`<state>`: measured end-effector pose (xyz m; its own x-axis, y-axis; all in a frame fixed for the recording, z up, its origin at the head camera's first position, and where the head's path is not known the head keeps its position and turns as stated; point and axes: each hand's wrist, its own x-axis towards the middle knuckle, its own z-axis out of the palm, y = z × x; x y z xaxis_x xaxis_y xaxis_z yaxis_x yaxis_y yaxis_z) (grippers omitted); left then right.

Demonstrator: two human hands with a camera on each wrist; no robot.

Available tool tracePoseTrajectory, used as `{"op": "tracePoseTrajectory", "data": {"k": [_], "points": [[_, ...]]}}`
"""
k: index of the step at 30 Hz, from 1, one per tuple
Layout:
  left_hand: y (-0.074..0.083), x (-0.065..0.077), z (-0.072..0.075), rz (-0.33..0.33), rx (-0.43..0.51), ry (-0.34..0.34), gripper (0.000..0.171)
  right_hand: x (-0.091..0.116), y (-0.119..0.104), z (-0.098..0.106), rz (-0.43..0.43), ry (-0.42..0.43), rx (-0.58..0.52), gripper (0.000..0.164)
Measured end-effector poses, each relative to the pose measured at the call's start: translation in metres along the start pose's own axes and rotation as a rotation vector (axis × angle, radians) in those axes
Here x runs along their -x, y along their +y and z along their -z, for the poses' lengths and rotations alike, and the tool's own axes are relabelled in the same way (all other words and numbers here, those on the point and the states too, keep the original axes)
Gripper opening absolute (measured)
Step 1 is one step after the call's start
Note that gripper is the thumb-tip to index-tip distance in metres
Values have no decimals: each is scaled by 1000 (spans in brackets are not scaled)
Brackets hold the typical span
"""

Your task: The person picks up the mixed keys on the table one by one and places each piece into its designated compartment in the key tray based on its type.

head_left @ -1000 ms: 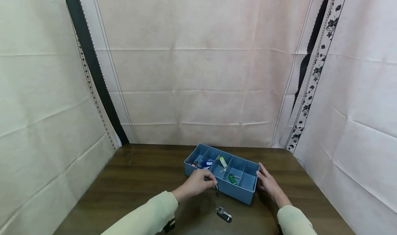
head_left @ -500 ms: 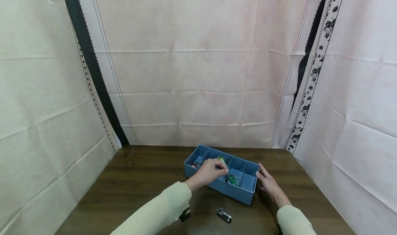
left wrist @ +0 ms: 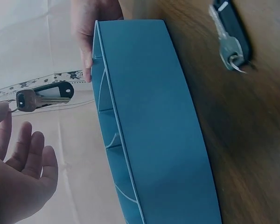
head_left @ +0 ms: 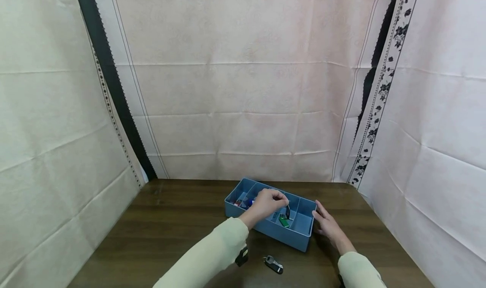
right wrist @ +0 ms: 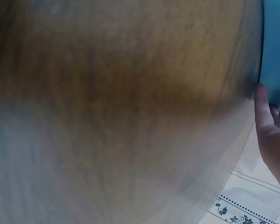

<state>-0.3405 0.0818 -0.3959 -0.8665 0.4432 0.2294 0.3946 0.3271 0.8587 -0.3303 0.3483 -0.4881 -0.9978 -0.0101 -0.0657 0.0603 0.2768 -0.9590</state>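
Note:
My left hand (head_left: 266, 204) is raised over the blue divided box (head_left: 282, 234). Its thumb and forefinger pinch the ring of a key with a black tag (left wrist: 45, 96), which hangs above the compartments; the other fingers are loosely bent. Against the box's right end rests my right hand (head_left: 331, 229), fingers fairly straight, touching the wall and rim. A green-tagged key (head_left: 283, 221) lies in a compartment below the hanging key. Blue (head_left: 249, 202) and red (head_left: 237, 203) items sit in compartments further left. The yellow-tagged key is hidden behind my left hand.
Another key with a black tag (head_left: 273, 264) lies on the brown wooden table (head_left: 171, 233), in front of the box. Pale cloth sheets (head_left: 235, 85) hang behind the table and at both sides.
My left hand has moved right and up, carrying the black-tagged key from the box's front edge to over its right-hand compartments. The right hand has stayed at the box's end.

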Motion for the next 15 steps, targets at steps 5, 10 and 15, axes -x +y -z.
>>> {"op": "tracePoseTrajectory", "data": {"k": [5, 10, 15], "points": [[1, -9, -12, 14, 12, 31, 8, 0, 0, 0, -7, 0, 6, 63], [0, -18, -23, 59, 30, 56, 8, 0, -1, 1, -12, 0, 0, 63], [1, -22, -31, 69, 53, 74, 8, -1, -1, 1, -28, 9, 9, 64]]}}
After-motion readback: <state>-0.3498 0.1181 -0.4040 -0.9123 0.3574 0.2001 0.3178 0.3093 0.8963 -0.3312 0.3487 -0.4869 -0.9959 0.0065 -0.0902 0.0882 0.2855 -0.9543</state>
